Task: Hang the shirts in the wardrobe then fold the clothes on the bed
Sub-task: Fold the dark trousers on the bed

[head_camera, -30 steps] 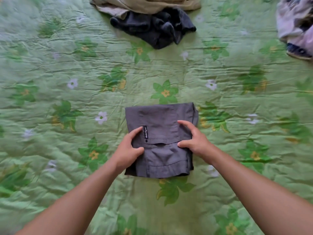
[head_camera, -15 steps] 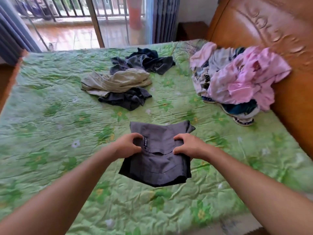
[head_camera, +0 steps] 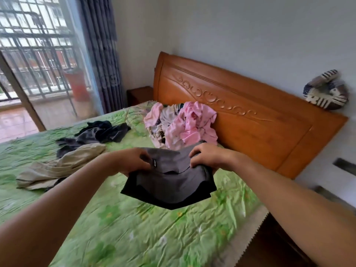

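Above green bedspread point(head_camera: 134, 228), left hand point(head_camera: 131, 160) and right hand point(head_camera: 208, 157) grip folded grey garment point(head_camera: 173, 182), seemingly level, sideways.

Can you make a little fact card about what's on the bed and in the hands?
Held: folded dark grey fabric garment with a small black label, lifted above the green flowered bed sheet
Left grip: holds its left edge
Right grip: holds its right edge
Not folded yet: crumpled beige garment; heap of dark clothes; pink and white clothes pile beside the wooden headboard
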`<state>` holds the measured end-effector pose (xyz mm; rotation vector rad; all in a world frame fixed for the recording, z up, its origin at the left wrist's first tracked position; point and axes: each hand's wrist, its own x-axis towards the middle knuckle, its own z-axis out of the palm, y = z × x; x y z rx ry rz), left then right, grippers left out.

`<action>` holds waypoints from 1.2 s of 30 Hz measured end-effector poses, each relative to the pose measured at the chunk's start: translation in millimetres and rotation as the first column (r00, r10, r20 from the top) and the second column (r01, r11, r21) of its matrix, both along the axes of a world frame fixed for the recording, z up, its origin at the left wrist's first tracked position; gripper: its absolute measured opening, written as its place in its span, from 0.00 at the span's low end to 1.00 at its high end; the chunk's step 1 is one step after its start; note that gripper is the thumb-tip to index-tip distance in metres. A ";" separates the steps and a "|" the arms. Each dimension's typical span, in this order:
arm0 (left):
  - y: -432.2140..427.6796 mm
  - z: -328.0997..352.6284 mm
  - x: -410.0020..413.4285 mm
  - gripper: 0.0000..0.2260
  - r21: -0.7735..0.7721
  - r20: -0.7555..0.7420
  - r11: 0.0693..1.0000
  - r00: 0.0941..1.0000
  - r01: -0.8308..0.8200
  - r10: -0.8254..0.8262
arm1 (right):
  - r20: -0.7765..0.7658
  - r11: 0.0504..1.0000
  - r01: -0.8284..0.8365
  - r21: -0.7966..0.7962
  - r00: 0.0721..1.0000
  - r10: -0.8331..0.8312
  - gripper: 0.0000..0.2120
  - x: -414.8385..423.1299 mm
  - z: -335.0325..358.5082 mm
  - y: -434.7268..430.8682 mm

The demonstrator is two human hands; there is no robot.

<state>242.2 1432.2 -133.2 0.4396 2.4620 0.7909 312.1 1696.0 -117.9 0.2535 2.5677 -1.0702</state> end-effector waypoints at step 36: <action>643.9 112.0 112.1 0.17 -0.158 -0.219 0.174 0.138 0.972 -0.966 | -0.165 0.352 0.934 0.059 0.357 -0.919 0.20 319.9 91.3 391.1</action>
